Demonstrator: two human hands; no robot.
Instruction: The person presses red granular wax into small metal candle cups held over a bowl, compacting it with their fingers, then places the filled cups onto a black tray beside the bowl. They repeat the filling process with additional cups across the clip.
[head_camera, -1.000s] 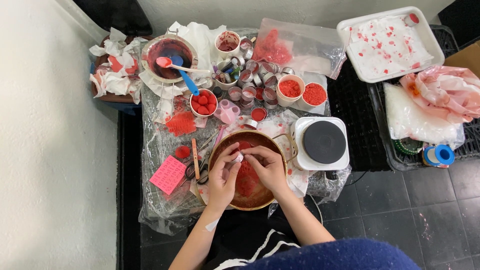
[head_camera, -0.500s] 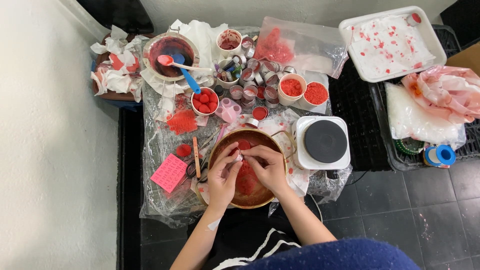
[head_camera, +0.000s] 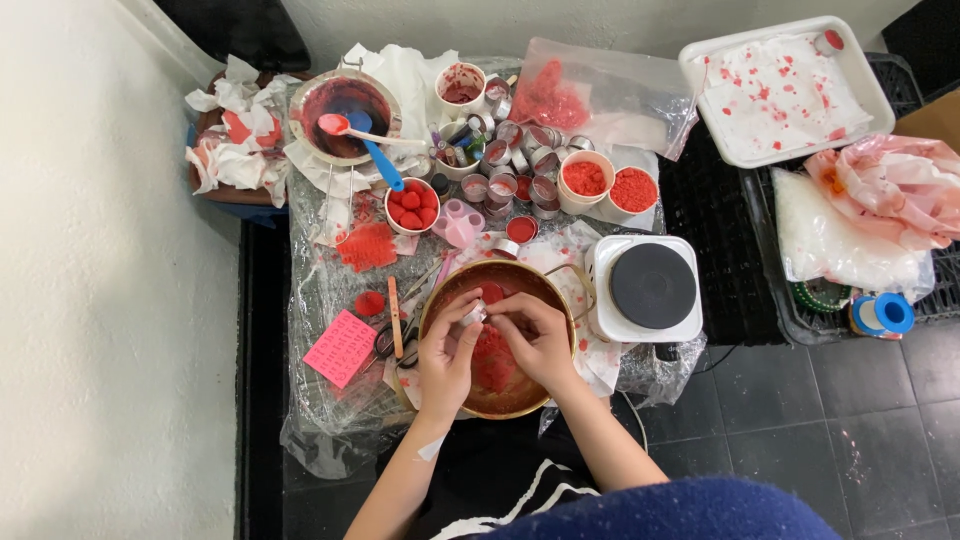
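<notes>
A small metal mould (head_camera: 474, 314) sits over the copper bowl (head_camera: 547, 290), pinched in the grip of both the left hand (head_camera: 447, 355) and the right hand (head_camera: 533, 340). Right of the bowl stands a hot plate (head_camera: 651, 287); left lies a pink note (head_camera: 341, 347).

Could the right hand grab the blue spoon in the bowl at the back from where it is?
Probably yes, with a stretch. The right hand is over the copper bowl, busy on a small metal cup. The blue spoon lies uncovered, but little tins and the pink bottle stand between.
</notes>
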